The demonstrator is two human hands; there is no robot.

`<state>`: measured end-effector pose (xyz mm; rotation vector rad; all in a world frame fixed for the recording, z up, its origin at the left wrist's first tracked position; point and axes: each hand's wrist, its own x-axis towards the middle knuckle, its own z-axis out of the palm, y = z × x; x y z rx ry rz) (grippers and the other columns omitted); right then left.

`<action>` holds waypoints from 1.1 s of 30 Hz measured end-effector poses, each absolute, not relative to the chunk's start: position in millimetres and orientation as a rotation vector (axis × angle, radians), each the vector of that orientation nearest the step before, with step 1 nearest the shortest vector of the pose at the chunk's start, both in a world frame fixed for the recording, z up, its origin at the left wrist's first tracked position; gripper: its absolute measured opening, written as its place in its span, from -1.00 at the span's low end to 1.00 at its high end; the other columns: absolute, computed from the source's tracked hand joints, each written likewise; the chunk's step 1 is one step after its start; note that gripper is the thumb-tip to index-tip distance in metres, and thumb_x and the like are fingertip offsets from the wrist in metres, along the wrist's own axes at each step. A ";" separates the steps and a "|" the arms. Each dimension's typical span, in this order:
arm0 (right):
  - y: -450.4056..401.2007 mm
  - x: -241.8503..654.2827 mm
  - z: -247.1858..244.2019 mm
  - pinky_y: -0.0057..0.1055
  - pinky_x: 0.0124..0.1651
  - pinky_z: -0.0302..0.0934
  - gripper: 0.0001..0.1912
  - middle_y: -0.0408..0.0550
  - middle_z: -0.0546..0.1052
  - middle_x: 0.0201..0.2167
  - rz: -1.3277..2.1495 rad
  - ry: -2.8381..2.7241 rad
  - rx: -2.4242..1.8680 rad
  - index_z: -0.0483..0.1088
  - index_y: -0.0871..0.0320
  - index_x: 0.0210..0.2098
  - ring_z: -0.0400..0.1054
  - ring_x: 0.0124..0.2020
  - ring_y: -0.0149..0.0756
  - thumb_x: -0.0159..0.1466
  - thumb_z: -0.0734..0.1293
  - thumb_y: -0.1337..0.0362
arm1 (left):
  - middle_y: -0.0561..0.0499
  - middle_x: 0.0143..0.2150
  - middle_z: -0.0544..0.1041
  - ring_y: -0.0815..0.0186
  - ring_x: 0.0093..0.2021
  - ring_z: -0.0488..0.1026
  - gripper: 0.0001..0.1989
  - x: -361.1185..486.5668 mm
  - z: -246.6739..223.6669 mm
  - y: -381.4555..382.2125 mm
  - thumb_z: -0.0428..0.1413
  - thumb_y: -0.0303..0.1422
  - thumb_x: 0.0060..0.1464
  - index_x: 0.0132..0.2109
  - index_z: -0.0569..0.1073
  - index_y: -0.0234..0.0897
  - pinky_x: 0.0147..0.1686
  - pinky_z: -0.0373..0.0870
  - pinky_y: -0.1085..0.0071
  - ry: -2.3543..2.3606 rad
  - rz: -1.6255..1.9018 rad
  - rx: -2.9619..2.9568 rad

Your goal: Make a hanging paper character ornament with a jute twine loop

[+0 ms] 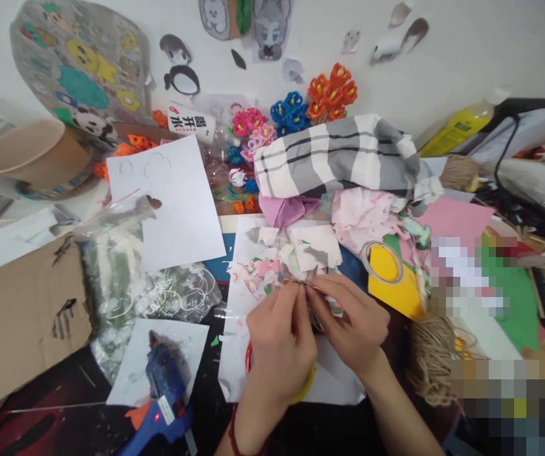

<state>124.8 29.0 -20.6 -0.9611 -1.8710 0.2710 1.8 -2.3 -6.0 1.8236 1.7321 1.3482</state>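
Over the middle of the desk, my left hand (282,339) and my right hand (351,316) meet fingertip to fingertip. Both pinch at the same spot, where a thin, small piece shows between them; its kind cannot be made out. Just beyond the fingertips lies a heap of paper scraps (263,269) in pink, white and green. White paper sheets (339,373) lie under the hands. Below my left hand peek a red curved edge (248,358) and a yellow one (307,386), mostly hidden.
A blue glue gun (165,373) rests on a paper square at the lower left, near a plastic bag (158,294) and cardboard (25,316). To the right are a tape roll (370,277), yellow paper (396,294) and twine (434,361). Checked cloth (339,158) and pipe-cleaner flowers (289,114) stand behind.
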 end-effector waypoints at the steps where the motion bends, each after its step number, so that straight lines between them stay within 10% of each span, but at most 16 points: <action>1: 28.8 124.6 -20.3 -0.47 -0.09 0.43 -0.80 0.00 0.60 -0.30 0.281 -1.850 -0.984 0.48 0.23 -0.16 0.52 -0.24 -0.33 0.25 0.38 0.55 | 0.09 -0.54 0.39 0.45 -0.57 0.28 -0.80 1.6 -5.6 -2.6 0.00 -0.54 0.26 -0.34 0.40 -0.30 -0.52 0.17 0.50 1.722 1.345 1.821; 33: 30.1 129.1 -23.7 -0.35 -0.19 0.50 -0.79 0.01 0.63 -0.30 0.215 -1.843 -1.013 0.50 0.15 -0.13 0.55 -0.27 -0.26 0.27 0.38 0.50 | 0.16 -0.60 0.25 0.48 -0.63 0.13 -0.79 2.3 -4.7 -4.9 0.02 -0.53 0.23 -0.40 0.34 -0.27 -0.55 0.09 0.49 1.718 1.302 1.836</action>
